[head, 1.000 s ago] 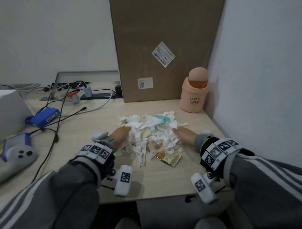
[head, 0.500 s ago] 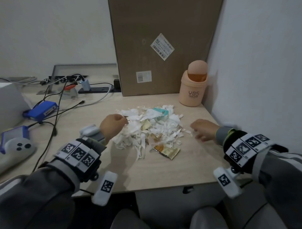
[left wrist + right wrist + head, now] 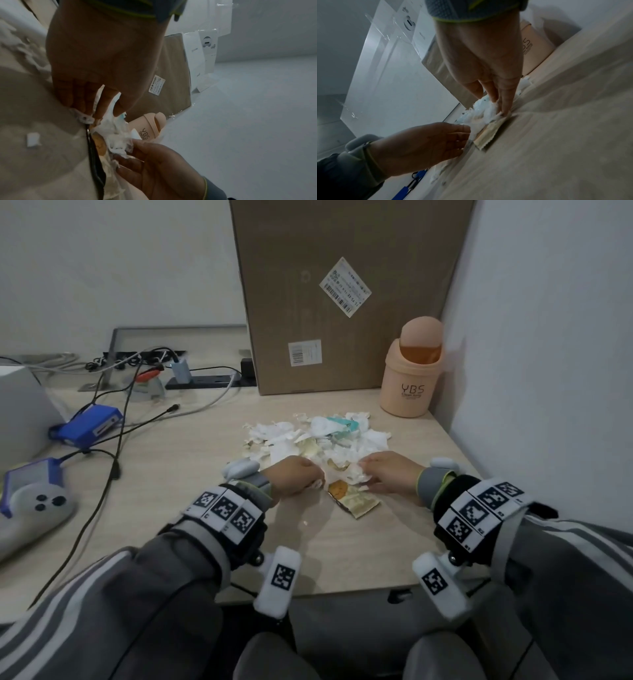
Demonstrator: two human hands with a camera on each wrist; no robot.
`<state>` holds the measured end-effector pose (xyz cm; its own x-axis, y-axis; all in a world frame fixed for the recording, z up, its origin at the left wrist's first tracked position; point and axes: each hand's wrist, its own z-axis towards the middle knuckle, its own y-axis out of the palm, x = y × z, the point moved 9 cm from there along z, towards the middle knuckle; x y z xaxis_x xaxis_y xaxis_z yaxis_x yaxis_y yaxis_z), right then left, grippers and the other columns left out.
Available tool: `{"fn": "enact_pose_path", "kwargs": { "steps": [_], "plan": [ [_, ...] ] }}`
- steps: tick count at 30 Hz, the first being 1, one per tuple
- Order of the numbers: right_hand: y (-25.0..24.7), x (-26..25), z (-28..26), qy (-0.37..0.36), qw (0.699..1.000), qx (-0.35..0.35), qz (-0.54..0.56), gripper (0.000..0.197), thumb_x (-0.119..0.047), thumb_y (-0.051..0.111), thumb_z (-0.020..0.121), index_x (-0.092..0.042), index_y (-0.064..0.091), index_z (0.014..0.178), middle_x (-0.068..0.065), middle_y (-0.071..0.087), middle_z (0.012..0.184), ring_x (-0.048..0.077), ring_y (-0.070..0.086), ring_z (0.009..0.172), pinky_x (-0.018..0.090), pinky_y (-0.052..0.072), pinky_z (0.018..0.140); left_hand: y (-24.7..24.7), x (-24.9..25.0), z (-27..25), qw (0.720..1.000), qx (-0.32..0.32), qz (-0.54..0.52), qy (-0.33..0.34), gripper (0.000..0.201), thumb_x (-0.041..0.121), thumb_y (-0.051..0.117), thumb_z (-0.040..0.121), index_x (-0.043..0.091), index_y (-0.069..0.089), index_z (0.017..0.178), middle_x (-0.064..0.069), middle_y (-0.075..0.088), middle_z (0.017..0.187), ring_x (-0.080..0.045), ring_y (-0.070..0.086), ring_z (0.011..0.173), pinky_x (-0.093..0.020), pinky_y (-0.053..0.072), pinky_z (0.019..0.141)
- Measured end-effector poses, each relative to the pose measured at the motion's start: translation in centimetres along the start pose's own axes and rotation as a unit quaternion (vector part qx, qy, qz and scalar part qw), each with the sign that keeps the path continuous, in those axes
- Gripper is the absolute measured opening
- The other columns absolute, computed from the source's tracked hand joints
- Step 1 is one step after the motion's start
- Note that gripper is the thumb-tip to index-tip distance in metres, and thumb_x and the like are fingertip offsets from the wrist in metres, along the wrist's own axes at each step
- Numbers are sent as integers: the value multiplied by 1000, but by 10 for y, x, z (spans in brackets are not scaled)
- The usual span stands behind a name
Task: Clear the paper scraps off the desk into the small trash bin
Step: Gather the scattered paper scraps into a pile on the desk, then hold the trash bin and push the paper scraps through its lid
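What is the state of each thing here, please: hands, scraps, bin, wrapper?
Left hand: fingers curled into the paper scraps, gathering them.
Right hand: fingers on the scraps, pressing them inward.
Paper scraps: still piled on the desk.
Trash bin: upright, lid swung partly open.
Yellow wrapper: flat on the desk.

Item count: desk surface

Two hands, left hand and right hand; one heap of paper scraps, pieces too many to count, lying at and beyond the fingertips; one yellow wrapper just below the fingers; one small trash bin beyond the right fingers; one cardboard box; one blue device; one game controller.
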<state>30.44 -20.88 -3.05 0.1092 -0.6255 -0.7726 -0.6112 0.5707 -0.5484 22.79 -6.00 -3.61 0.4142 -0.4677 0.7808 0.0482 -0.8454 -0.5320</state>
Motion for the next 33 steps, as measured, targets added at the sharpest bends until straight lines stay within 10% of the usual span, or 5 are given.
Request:
{"fn": "enact_pose_path", "kwargs": {
  "steps": [7,11,18,26,33],
  "plan": [
    [-100,-12,13,-31,955,253,-151,30,-33,54,87,-15,60,63,1,58,68,24,55,74,27,35,62,-49,36,10,986,150,61,30,30,19,54,94,12,62,65,5,52,50,-12,42,51,-22,32,49],
    [-154,-31,43,-92,928,314,-180,10,-24,56,87,-14,60,87,11,61,92,27,55,86,30,42,77,-64,54,24,981,181,0,72,23,19,53,95,6,66,81,1,54,63,-12,43,54,-19,35,47],
    [-191,-46,108,-105,904,294,-291,50,-15,56,88,-10,42,135,18,44,137,36,44,124,39,38,100,-64,45,38,978,146,-122,81,20,16,48,97,7,66,94,-1,60,77,-11,50,60,-18,38,53],
    [-196,-53,116,-75,902,302,-298,33,-13,46,92,-6,51,124,21,55,124,38,52,113,38,42,91,-79,28,43,969,174,-156,75,19,15,48,98,8,65,103,-2,62,84,-12,54,66,-20,41,60],
    [-166,-92,54,-211,882,333,-259,18,-12,53,88,-12,57,105,12,63,108,32,57,94,33,40,76,-78,48,34,962,190,-163,110,48,20,66,90,17,46,133,-3,57,118,-18,58,97,-23,45,70]
  ]
}}
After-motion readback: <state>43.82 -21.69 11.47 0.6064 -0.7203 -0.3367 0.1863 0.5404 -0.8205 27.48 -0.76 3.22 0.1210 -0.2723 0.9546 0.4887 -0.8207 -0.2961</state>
